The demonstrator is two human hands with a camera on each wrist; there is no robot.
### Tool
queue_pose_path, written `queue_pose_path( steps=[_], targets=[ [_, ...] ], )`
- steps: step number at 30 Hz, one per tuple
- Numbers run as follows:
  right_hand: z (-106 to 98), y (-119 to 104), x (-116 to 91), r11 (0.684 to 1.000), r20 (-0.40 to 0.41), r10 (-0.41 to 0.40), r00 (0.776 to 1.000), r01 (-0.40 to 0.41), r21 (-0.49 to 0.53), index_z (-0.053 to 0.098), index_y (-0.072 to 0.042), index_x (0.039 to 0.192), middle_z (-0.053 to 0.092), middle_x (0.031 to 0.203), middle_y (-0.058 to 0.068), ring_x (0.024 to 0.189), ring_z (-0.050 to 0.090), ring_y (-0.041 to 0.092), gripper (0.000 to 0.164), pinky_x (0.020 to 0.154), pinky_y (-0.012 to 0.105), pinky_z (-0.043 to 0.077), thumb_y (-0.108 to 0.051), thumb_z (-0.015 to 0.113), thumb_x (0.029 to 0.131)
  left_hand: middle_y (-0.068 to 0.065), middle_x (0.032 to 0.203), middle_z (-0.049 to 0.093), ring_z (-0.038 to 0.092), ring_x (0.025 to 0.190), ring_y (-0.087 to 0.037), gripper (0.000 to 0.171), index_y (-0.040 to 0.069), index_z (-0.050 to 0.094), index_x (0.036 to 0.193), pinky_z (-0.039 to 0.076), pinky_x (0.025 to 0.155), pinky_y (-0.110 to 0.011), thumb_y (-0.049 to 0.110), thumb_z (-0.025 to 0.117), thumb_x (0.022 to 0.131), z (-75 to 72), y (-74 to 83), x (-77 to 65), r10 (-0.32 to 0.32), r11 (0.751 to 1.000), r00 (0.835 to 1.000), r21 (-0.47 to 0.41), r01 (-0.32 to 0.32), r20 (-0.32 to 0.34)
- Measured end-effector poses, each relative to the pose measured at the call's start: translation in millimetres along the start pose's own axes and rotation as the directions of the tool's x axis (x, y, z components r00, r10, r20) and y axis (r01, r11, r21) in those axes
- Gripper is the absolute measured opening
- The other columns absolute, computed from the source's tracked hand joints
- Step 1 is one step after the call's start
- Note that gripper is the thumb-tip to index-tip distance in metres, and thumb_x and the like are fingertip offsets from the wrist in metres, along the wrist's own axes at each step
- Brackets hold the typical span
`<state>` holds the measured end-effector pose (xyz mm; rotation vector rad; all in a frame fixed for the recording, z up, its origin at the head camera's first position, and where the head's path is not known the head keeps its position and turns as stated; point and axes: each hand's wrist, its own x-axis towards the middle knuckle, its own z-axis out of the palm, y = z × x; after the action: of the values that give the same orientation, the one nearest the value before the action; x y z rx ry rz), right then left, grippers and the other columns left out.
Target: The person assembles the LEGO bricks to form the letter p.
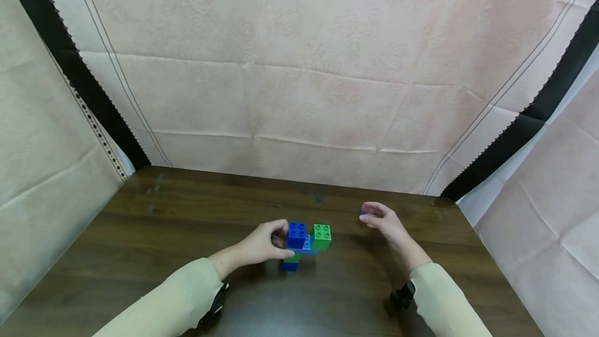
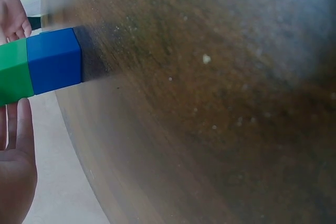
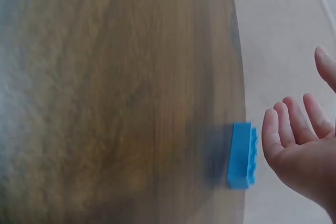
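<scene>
In the head view, my left hand [image 1: 262, 243] grips a stack of toy building bricks from its left side, thumb in front. The stack has a dark blue brick [image 1: 296, 234] and a bright green brick [image 1: 321, 236] on a lighter blue brick [image 1: 308, 246]. Below come a green and a blue brick, seen larger in the left wrist view as green brick [image 2: 14, 72] and blue brick [image 2: 55, 61]. My right hand [image 1: 381, 220] hovers over a separate blue brick [image 3: 240, 156], fingers relaxed and apart from it. That brick lies on its side, its studs facing the table's far edge.
The brown wooden table [image 1: 187, 212] has a far edge just beyond the loose brick. Pale cloth [image 1: 290, 92] hangs behind it and at both sides, with black bands [image 1: 93, 82] at the corners.
</scene>
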<state>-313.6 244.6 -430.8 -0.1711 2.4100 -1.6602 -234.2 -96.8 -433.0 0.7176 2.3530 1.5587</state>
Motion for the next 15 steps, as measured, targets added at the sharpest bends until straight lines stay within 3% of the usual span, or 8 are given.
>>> queue_pose_path(
  steps=[5, 11, 15],
  targets=[
    [-9.5, 7.4, 9.2, 0.999, -0.099, 0.05, 0.994, -0.049, 0.009, 0.037, 0.0, 0.139, 0.04, 0.142, 0.022, 0.092, 0.053, -0.005, 0.058, 0.094, 0.031, 0.047, -0.02, 0.062, 0.09, -0.007, 0.1, 0.06, 0.061, 0.09, -0.016, 0.03, 0.008, 0.048, 0.095, 0.055, 0.08, -0.03, 0.02, 0.073, 0.081, -0.3, -1.2, 0.0, 0.0, 1.0, 1.0, 0.007, 0.0, -0.001],
    [-18.8, 17.9, 20.0, 0.996, -0.207, 0.082, 0.975, -0.089, -0.025, 0.036, -0.001, 0.14, 0.04, 0.142, 0.021, 0.113, 0.049, 0.018, 0.059, 0.095, 0.035, 0.046, -0.021, 0.061, 0.091, -0.008, 0.1, 0.06, 0.061, 0.09, -0.017, 0.029, 0.008, 0.048, 0.095, 0.054, 0.08, -0.029, 0.019, 0.072, 0.082, -0.2, -2.6, 0.1, 0.011, 1.0, 1.0, 0.002, -0.011, 0.004],
    [-22.5, 22.2, 23.0, 0.993, -0.249, 0.092, 0.964, -0.109, -0.055, 0.036, -0.001, 0.14, 0.04, 0.141, 0.022, 0.121, 0.044, 0.026, 0.06, 0.092, 0.03, 0.047, -0.023, 0.062, 0.09, -0.007, 0.099, 0.061, 0.061, 0.09, -0.016, 0.028, 0.008, 0.049, 0.096, 0.054, 0.08, -0.028, 0.018, 0.072, 0.082, -0.2, -3.0, -0.2, 0.016, 1.0, 1.0, 0.007, -0.016, 0.004]
  ],
)
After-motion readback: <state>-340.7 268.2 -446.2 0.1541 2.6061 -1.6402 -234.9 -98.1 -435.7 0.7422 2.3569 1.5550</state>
